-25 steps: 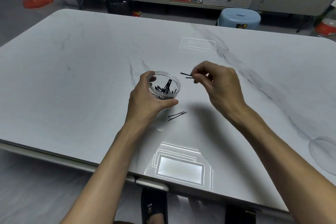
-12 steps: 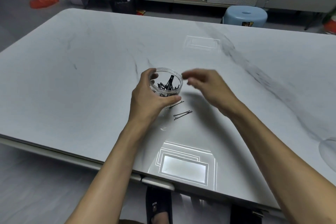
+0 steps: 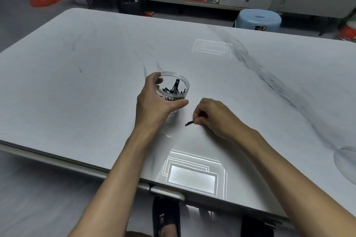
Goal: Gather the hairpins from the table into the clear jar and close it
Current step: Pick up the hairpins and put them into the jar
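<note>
Marble counter [image 3: 96, 86]: right hand [image 3: 213, 115] pinches hairpin [image 3: 189, 123] pointing left; clear jar [image 3: 174, 87], clasped by left hand [image 3: 154, 106], sits far-left of it.

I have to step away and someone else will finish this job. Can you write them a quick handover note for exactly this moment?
Left hand: wrapped around the clear jar, holding it upright on the table.
Right hand: low at the table just right of the jar, pinching hairpins whose black tips stick out from the fingertips.
Done: a bunch of black pins already stands inside the open jar.
Left: drop the pinched hairpins into the jar, check the table for strays (none visible elsewhere), then close the jar. No lid is clearly visible in this view, so find it first.
</note>
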Action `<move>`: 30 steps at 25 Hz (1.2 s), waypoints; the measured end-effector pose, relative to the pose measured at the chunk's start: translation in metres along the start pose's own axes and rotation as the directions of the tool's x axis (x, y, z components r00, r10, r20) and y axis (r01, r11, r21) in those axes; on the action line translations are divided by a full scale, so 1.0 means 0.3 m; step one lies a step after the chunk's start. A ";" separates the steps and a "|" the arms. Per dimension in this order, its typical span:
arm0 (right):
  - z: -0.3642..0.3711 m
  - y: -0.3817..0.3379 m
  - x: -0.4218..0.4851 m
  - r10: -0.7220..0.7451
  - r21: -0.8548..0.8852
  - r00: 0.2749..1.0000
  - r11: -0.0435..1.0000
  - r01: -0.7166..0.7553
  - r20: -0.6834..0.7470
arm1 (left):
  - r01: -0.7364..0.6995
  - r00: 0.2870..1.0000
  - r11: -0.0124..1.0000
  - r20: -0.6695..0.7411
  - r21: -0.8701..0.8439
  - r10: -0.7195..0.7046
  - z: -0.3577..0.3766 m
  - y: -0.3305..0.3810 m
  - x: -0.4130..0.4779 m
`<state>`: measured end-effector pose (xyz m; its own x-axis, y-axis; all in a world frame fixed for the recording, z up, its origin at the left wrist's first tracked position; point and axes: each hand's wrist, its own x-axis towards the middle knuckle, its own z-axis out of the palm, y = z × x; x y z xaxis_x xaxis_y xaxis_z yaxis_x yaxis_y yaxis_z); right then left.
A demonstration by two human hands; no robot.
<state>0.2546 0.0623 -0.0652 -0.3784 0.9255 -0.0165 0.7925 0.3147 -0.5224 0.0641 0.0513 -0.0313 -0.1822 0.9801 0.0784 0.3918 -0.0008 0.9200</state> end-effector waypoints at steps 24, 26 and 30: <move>-0.264 -0.082 -0.087 -0.187 0.027 0.896 0.976 0.216 -0.403 | -0.141 0.963 0.988 0.240 0.057 0.124 0.120 0.061 -0.059; -0.297 -0.059 -0.120 -0.119 0.059 0.873 0.984 0.165 -0.473 | -0.149 0.958 0.988 0.254 0.038 0.134 0.143 0.081 -0.070; -0.402 0.056 -0.253 0.268 0.017 0.886 0.959 -0.283 -0.379 | -0.150 0.944 0.989 0.297 -0.005 0.145 0.201 0.124 -0.096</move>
<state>0.3544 0.0228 0.0301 0.0586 0.9839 0.1686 0.8590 0.0364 -0.5107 0.1382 0.0350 -0.0225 0.1526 0.9839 0.0933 0.4102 -0.1490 0.8997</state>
